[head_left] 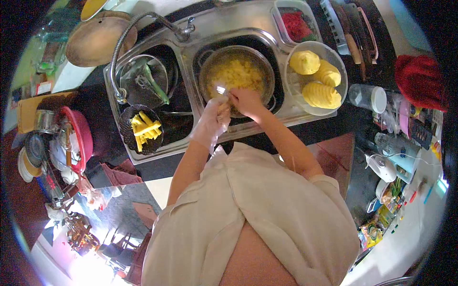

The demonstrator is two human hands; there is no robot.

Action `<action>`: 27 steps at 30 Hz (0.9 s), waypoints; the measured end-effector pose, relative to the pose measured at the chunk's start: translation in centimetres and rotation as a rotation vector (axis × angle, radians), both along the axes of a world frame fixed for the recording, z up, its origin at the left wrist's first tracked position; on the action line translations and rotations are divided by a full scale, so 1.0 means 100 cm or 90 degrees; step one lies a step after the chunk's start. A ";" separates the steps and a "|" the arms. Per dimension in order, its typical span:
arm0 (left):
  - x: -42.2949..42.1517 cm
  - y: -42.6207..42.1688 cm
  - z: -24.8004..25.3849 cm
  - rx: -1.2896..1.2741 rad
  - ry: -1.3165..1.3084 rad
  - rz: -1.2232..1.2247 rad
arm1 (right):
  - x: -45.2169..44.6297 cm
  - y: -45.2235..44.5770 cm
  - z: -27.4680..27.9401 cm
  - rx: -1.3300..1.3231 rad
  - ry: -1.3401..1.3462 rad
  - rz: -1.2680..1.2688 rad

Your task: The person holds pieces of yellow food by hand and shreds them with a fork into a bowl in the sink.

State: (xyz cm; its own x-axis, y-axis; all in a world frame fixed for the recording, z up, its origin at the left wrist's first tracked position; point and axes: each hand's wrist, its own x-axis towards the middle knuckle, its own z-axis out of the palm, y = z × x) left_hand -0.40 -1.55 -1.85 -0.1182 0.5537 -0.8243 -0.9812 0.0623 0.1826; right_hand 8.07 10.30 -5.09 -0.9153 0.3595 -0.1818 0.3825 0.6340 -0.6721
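A round metal pot (pixel 271 78) stands in the right sink basin, with many yellow chunks (pixel 238 72) in it, seemingly cut pineapple. Over its near edge my two hands meet. My left hand (pixel 213 119) wears a clear plastic glove and is closed, its grip hidden. My right hand (pixel 247 102) is bare, with fingers bent in against the left one; what they pinch is hidden. A small bright, shiny patch shows at the fingertips, too blurred to name. To the right, peeled pineapples (pixel 322 95) lie in a clear plastic tub (pixel 289 90).
Yellow strips (pixel 146 129) fill a small black basket (pixel 125 138) at the left. A bowl with a green-handled tool (pixel 155 86) sits in the left basin, under the curved faucet (pixel 117 62). Knives (pixel 354 47) and a lidded jar (pixel 367 97) are at the right.
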 end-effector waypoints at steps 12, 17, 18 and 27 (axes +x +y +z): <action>0.012 -0.019 -0.020 0.060 -0.001 0.012 | -0.005 0.004 -0.025 0.073 -0.063 -0.021; 0.009 -0.036 -0.004 0.127 0.012 -0.031 | 0.002 0.020 -0.024 0.045 -0.063 -0.062; -0.001 -0.031 0.015 0.116 0.007 -0.079 | -0.002 0.021 -0.017 0.047 -0.099 -0.065; -0.013 -0.018 -0.011 -0.015 0.391 -0.248 | 0.016 0.012 -0.006 -0.169 0.021 -0.219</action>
State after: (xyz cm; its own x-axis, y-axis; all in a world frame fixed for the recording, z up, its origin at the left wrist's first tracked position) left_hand -1.67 -3.33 -2.98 -0.3613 0.6329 -0.6848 -0.6082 0.3968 0.6875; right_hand 9.66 11.54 -5.67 -0.7568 0.5896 -0.2823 0.5175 0.2765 -0.8098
